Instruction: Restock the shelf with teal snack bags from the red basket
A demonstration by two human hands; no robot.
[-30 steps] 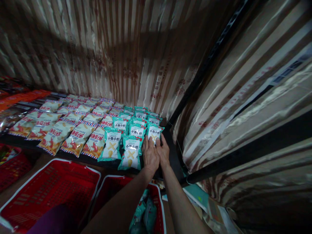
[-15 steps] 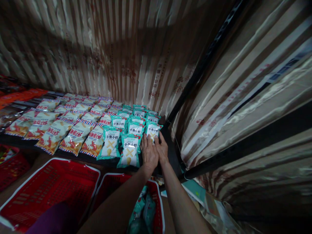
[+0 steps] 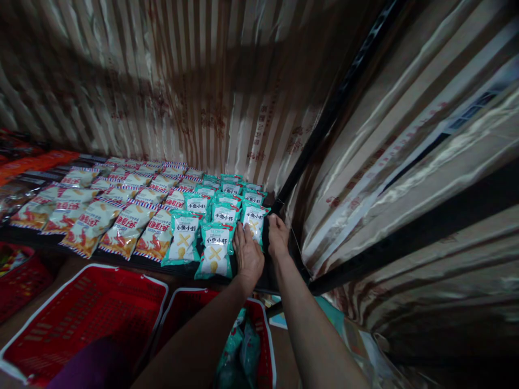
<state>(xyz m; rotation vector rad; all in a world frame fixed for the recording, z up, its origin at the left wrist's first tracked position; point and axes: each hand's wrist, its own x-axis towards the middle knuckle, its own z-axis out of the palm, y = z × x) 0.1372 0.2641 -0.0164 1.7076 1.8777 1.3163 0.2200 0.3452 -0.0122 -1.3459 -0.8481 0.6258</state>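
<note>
On a dark shelf (image 3: 263, 278), teal snack bags stand in rows beside rows of red-and-white snack bags (image 3: 126, 228). My left hand (image 3: 248, 256) rests with fingers spread against the lower left part of the rightmost front teal bag (image 3: 254, 217). Just left of it lies another teal bag (image 3: 214, 251). Right of the rightmost bag, and apart from it, is my right hand (image 3: 278, 235), its fingers curled closed near the shelf post; whether they hold anything is hidden.
Below the shelf sit a red basket (image 3: 93, 302) and a second one (image 3: 265, 329) with teal bags inside. A black post (image 3: 308, 154) rises at the shelf's right corner. Striped sheeting (image 3: 194, 86) hangs behind. Orange packages (image 3: 36, 165) lie far left.
My right hand has left the rightmost teal bag, moved right towards the post and curled its fingers. My left hand has stayed nearly in place.
</note>
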